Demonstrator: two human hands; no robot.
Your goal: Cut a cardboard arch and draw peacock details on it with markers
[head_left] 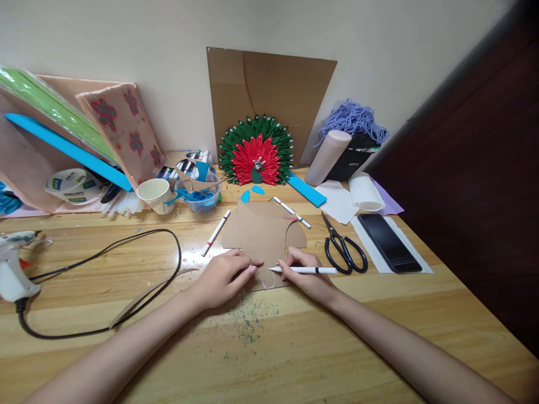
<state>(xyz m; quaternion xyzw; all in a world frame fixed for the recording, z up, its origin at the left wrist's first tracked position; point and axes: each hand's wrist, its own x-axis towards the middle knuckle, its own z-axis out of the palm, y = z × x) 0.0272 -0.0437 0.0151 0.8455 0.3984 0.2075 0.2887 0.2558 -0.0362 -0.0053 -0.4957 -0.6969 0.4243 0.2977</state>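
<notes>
Person's right hand (304, 274) pinches a white pen (304, 270), fingers closed around the barrel, tip pointing left at the lower edge of a brown cardboard cutout (261, 231). The low, near-flat pen angle suggests tracing along an edge rather than freehand writing. Left hand (225, 276) lies palm-down, fingers spread on the same cutout just left of the pen tip; it grips nothing and likely pins the piece so it can't slide under the stroke.

The cutout lies flat on the wooden table (295, 336), centred in front of the person, between both hands. A pale curved line shows near its lower edge, by the tip.

Black scissors (343, 248) sit just right of the pen hand, within easy reach. Two more markers (215, 232) flank the top of the cutout. A finished red-green peacock fan (256, 150) leans against an upright cardboard sheet (269, 95) at the wall, probably kept clear of the work. Glue gun (12, 264) is parked far left, cord (126, 269) looped across the table, well apart from the hands. Phone (389, 242) rests on white paper at right.
</notes>
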